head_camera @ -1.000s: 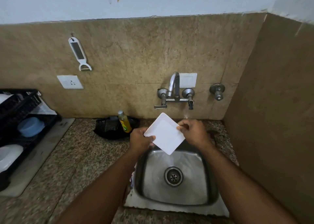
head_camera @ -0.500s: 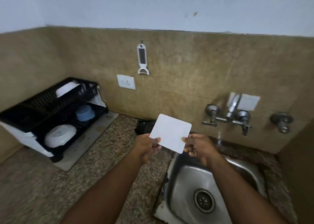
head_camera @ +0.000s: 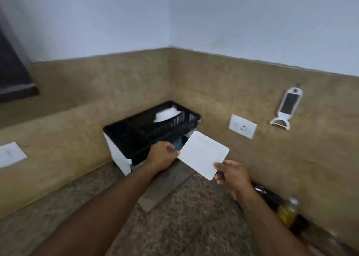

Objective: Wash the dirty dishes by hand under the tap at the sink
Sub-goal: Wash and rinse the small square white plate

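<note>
A white square plate (head_camera: 203, 154) hangs in the air in front of the black dish rack (head_camera: 136, 137), tilted with its flat underside toward me. My left hand (head_camera: 162, 155) pinches its left corner. My right hand (head_camera: 231, 173) pinches its lower right corner. A white bowl (head_camera: 167, 114) lies upside down on the rack's upper tier. The sink and the tap are out of view.
The rack stands in the corner on a grey mat (head_camera: 165, 182) on the speckled stone counter (head_camera: 174, 226). A yellow soap bottle (head_camera: 287, 211) and a dark object stand at the right wall. A wall socket (head_camera: 242, 126) and a hanging peeler (head_camera: 285, 108) are on the tiles.
The view has swung left from the sink to the corner. Both hands have carried the plate leftward, from over the sink to in front of the dish rack.
</note>
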